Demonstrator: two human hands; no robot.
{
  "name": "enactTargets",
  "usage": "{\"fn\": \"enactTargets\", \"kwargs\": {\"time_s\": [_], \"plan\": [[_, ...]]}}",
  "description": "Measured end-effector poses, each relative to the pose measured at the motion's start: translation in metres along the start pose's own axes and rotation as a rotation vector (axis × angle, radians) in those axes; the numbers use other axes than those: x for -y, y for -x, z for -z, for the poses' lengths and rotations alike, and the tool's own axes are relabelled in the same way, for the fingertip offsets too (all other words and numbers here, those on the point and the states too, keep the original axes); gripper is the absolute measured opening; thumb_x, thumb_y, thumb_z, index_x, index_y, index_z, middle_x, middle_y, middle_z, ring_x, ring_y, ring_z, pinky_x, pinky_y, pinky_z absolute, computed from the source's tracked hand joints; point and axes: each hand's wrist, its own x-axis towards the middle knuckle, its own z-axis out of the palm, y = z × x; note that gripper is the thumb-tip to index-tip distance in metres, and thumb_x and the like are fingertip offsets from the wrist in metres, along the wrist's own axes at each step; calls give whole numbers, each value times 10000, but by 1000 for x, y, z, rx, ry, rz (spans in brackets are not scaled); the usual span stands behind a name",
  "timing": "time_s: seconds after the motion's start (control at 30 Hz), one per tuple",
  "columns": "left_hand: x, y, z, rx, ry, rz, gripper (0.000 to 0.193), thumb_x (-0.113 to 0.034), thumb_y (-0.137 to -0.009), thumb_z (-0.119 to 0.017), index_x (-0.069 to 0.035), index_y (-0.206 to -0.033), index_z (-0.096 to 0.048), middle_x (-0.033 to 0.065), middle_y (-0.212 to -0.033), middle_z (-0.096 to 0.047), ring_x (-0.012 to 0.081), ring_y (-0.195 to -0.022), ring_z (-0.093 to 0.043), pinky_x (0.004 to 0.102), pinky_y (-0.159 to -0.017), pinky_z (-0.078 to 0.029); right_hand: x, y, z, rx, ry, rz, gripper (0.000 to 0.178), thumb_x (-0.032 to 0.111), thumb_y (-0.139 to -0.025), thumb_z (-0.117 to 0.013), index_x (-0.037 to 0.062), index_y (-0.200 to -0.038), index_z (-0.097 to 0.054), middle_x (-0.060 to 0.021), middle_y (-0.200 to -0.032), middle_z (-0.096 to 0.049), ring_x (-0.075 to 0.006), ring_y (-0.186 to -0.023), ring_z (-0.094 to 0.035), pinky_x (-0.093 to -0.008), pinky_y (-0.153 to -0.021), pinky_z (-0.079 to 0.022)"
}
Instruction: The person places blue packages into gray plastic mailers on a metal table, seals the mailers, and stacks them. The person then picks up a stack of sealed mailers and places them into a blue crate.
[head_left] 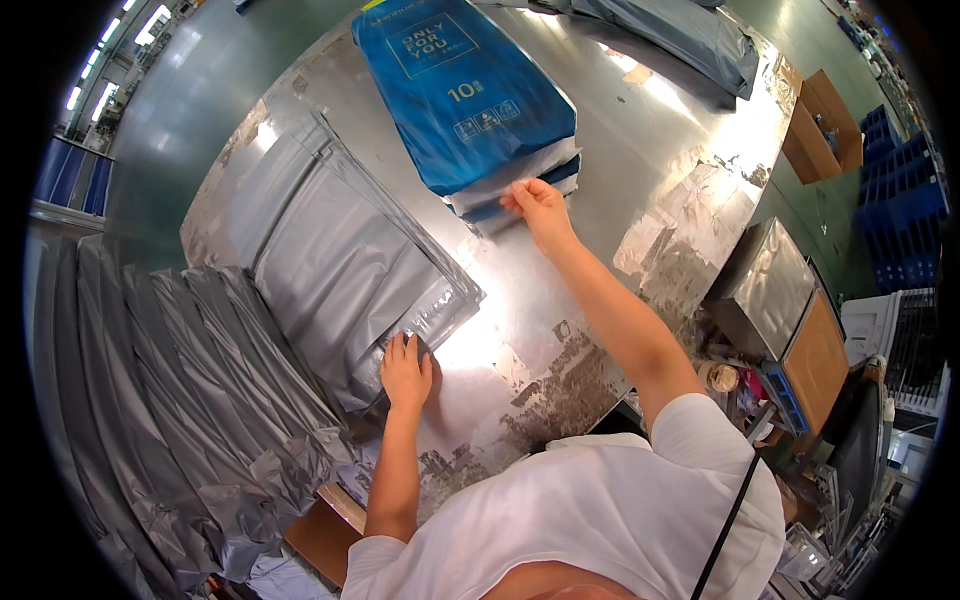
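Note:
On the metal table lies a stack of flat grey plastic mailing bags [335,255], with a clear strip along its near edge. My left hand [405,373] rests on that near edge, fingers stretched out and nothing gripped. Farther off, right of the bags, is a pile of blue plastic packages [462,110] with pale printing on top and white layers showing at the near end. My right hand [538,208] is at this near end, thumb and fingers pinched together at the edge of a package. The exact layer between the fingertips is too small to tell.
Many grey bags [150,390] hang in folds at the left. Dark grey plastic [665,40] lies at the table's far right. The metal table [600,130] has worn, peeling patches. Beyond its right edge are an open cardboard box [822,128], blue crates [900,210] and a metal box [765,285].

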Motion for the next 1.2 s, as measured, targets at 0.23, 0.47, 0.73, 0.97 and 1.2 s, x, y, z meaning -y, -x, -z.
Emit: {"fn": "enactTargets", "kwargs": {"time_s": [0.23, 0.47, 0.73, 0.97, 1.2], "plan": [[1, -14, 11, 11, 88, 1, 247, -177, -750, -587, -56, -966, -590, 101, -1062, -565, 294, -970, -530, 409, -770, -444, 2, 5, -5, -67, -64, -106, 155, 179, -870, -549, 39, -820, -592, -21, -741, -601, -72, -698, -530, -199, -629, -401], [12, -38, 25, 39, 287, 197, 195, -171, -768, -577, -60, -927, -603, 96, -913, -589, 278, -851, -554, 377, -698, -450, 74, -40, 38, -365, 394, 491, 260, 266, -803, -637, 60, -697, -519, 10, -633, -513, -57, -570, -427, -222, -502, -333], [18, -74, 43, -165, 107, 240, 389, -235, -765, -593, -117, -1123, -496, 120, -1104, -492, 331, -1010, -472, 444, -792, -404, 93, -27, 48, 18, 711, 49, 272, 257, -786, -646, 42, -680, -518, 29, -611, -465, -56, -577, -385, -217, -530, -303], [4, -29, 46, 305, -24, 290, 711, -373, -665, -667, -137, -1276, -392, 156, -1270, -390, 337, -1145, -402, 465, -885, -382, 70, -6, 4, -86, 800, 114, 233, 191, -766, -661, 12, -670, -546, 8, -602, -522, -53, -561, -422, -217, -508, -328], [48, -31, 22, -88, -170, 7, 398, -126, -707, -569, -102, -1100, -514, 99, -1026, -534, 264, -897, -523, 417, -774, -410, 32, -1, -32, 223, 767, 273, 243, 130, -768, -637, -7, -618, -502, -10, -556, -470, -65, -538, -402, -241, -484, -316]]}}
